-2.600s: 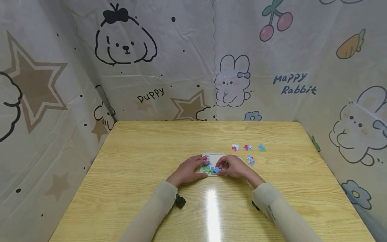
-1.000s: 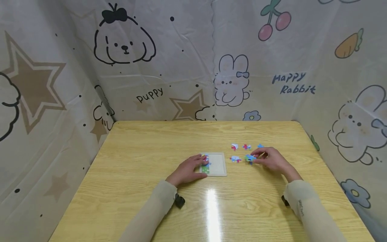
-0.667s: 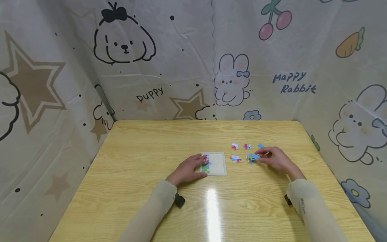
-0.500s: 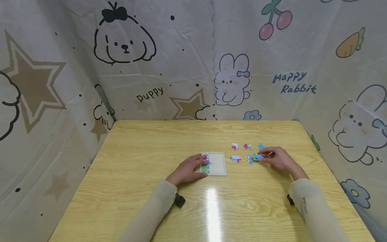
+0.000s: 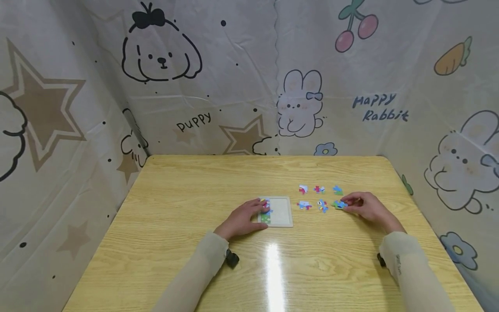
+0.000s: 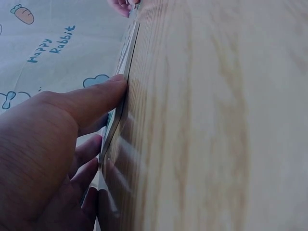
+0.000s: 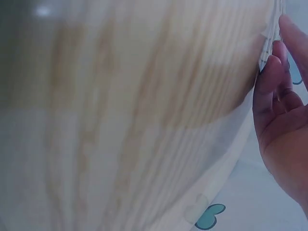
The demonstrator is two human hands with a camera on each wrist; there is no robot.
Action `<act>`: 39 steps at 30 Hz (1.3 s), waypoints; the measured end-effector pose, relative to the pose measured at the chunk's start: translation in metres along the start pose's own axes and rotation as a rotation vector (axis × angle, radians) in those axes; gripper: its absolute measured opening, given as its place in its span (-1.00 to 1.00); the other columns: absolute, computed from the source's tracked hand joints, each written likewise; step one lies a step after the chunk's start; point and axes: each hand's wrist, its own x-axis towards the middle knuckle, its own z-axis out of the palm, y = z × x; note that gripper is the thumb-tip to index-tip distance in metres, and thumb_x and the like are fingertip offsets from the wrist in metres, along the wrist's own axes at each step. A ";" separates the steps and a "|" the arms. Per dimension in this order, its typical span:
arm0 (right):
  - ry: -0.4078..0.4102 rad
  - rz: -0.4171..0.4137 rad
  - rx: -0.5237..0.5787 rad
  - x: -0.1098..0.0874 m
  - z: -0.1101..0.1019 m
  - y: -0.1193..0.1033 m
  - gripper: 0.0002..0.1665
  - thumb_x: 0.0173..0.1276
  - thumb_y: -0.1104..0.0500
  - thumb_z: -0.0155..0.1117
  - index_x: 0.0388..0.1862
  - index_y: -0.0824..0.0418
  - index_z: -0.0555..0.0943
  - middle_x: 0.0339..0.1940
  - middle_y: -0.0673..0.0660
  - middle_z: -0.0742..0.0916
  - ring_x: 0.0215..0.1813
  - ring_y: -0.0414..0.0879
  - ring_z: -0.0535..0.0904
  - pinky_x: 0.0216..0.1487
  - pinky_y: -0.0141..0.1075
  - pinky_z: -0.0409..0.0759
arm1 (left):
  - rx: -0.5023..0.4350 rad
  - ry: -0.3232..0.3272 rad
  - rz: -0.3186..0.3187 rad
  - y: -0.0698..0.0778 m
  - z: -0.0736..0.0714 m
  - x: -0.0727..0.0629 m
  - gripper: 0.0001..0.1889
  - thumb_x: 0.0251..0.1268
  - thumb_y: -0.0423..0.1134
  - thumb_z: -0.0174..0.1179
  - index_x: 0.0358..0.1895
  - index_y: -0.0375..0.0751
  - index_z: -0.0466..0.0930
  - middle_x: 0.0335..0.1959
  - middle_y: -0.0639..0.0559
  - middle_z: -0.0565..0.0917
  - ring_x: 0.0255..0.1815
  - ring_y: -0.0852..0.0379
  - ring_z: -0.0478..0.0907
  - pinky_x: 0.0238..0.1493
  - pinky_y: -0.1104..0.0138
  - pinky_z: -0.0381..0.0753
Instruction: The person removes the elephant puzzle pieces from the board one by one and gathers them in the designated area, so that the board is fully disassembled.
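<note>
Printed fabric (image 5: 238, 91) hangs behind and beside the glossy wood-grain table (image 5: 187, 190).

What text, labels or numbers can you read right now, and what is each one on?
"puppy": printed fabric backdrop, below the dog drawing.
"Happy Rabbit": same backdrop, between two rabbit drawings.
Right sleeve: small dark writing, too small to read.
Jigsaw pieces, puzzle tray: no readable text.

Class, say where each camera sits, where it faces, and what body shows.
Head: worn there, facing forward and down at the puzzle tray; left hand, right hand, sleeves.
Left wrist: worn there, facing the tabletop; left hand, right fingers.
Right wrist: worn there, facing the tabletop; right hand.
Head and left wrist share "Happy Rabbit" lettering.
</note>
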 end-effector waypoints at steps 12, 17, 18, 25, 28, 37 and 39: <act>0.012 -0.035 -0.034 0.002 -0.002 0.009 -0.64 0.43 0.18 0.43 0.14 0.30 0.72 -0.14 0.13 0.70 -0.19 -0.06 0.47 -0.25 -0.37 0.45 | -0.003 -0.001 0.003 0.003 -0.003 0.000 -0.35 0.43 0.17 0.27 0.52 0.11 0.44 0.66 0.14 0.24 0.70 0.00 0.07 0.64 -0.05 0.15; 0.001 -0.030 -0.031 0.002 -0.003 0.009 -0.64 0.42 0.20 0.42 0.14 0.31 0.71 -0.16 0.13 0.69 -0.18 -0.06 0.46 -0.24 -0.37 0.44 | -0.008 0.000 -0.006 0.005 -0.004 0.000 -0.37 0.43 0.15 0.28 0.50 0.11 0.46 0.65 0.13 0.25 0.70 0.00 0.08 0.64 -0.06 0.16; -0.002 -0.027 -0.028 0.002 -0.003 0.008 -0.64 0.42 0.21 0.42 0.15 0.31 0.71 -0.16 0.13 0.68 -0.18 -0.06 0.45 -0.24 -0.38 0.44 | -0.010 0.002 -0.007 0.005 -0.004 0.000 -0.38 0.43 0.15 0.28 0.49 0.11 0.47 0.65 0.13 0.25 0.70 0.00 0.09 0.64 -0.06 0.16; -0.012 -0.019 -0.022 0.001 -0.004 0.006 -0.60 0.43 0.20 0.41 0.19 0.32 0.69 -0.15 0.14 0.69 -0.17 -0.06 0.46 -0.23 -0.38 0.45 | -0.003 0.033 0.003 0.004 -0.001 0.002 -0.38 0.39 0.17 0.31 0.47 0.13 0.50 0.63 0.15 0.29 0.67 0.01 0.15 0.62 -0.03 0.22; -0.008 -0.026 -0.036 -0.001 -0.005 0.008 -0.56 0.43 0.18 0.42 0.22 0.33 0.67 -0.13 0.16 0.69 -0.16 -0.07 0.46 -0.23 -0.39 0.45 | -0.010 0.056 0.014 0.003 0.000 0.002 -0.38 0.37 0.17 0.34 0.45 0.14 0.51 0.61 0.14 0.31 0.64 -0.01 0.21 0.58 -0.04 0.28; 0.082 -0.017 -0.030 -0.004 -0.002 0.004 -0.55 0.51 0.13 0.34 0.29 0.31 0.64 -0.09 0.20 0.69 -0.21 -0.04 0.54 -0.35 -0.35 0.57 | -0.099 0.095 0.000 -0.003 0.003 0.004 -0.19 0.29 0.18 0.41 0.57 0.15 0.33 0.67 0.14 0.20 0.67 -0.03 0.13 0.57 -0.09 0.27; 0.124 -0.018 -0.015 -0.004 -0.001 -0.003 -0.57 0.53 0.12 0.31 0.28 0.30 0.64 -0.09 0.23 0.69 -0.25 -0.03 0.57 -0.41 -0.32 0.60 | -0.123 0.111 -0.024 -0.006 0.003 0.004 -0.17 0.30 0.19 0.39 0.60 0.19 0.28 0.67 0.18 0.18 0.69 -0.02 0.10 0.58 -0.10 0.25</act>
